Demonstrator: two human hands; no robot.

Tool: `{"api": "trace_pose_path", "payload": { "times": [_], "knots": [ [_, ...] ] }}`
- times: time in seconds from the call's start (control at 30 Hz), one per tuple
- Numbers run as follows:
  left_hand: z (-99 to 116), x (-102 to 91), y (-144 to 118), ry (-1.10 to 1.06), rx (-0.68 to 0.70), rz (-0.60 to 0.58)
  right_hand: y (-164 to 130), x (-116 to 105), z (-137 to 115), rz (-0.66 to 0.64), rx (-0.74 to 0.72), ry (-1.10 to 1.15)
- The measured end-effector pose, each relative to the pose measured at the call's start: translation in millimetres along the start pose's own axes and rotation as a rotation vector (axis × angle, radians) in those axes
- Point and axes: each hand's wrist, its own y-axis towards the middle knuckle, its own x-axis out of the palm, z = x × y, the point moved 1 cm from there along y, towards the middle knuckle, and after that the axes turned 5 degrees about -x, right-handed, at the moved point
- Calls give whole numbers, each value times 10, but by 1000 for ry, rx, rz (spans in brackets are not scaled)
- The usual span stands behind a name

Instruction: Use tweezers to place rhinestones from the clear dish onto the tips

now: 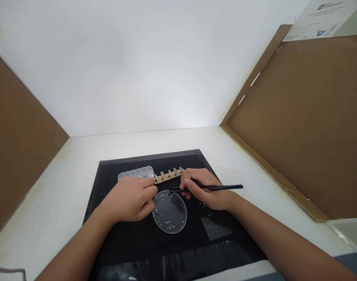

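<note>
My right hand [203,187] grips black tweezers [216,188], whose tips point left over the far rim of a clear round dish [170,212] holding several small pale beads. My left hand [131,199] rests on the black mat [143,242] just left of the dish, fingers curled; its fingertips touch the left end of a tan strip [167,176] that carries several small metal pieces. I cannot see anything inside the left hand. A clear compartment box [135,173] lies behind the left hand, beside the strip.
The black mat lies on a white table [58,195]. Brown cardboard walls stand at the left [17,148] and right [307,128], with a white back wall. A small clear plastic sheet [216,228] lies on the mat, right of the dish.
</note>
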Motion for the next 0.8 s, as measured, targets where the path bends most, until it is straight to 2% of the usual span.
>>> {"api": "trace_pose_path", "payload": {
  "times": [0.1,0.23,0.43,0.53,0.63,0.7,0.8],
  "knots": [
    [-18,-16,9,-2,-15,-18,4,19,-5,-9,17,-8],
    [-17,-19,7,24,-57,-98,3,27,-6,2,37,-1],
    [53,25,67,61,-79,-154,16,16,-2,8,-38,-111],
    [140,-44,143,87,-106,-165,14,9,16,32,-11,-92],
    [342,-144,160,124,-163,-158,5,-7,36,73,37,-56],
    [533,-158,96,134,-258,-109,-1,-19,44,94,57,-53],
    [814,-46,-101,-21,-384,147,-5,-24,36,101,64,-56]
  ]
}}
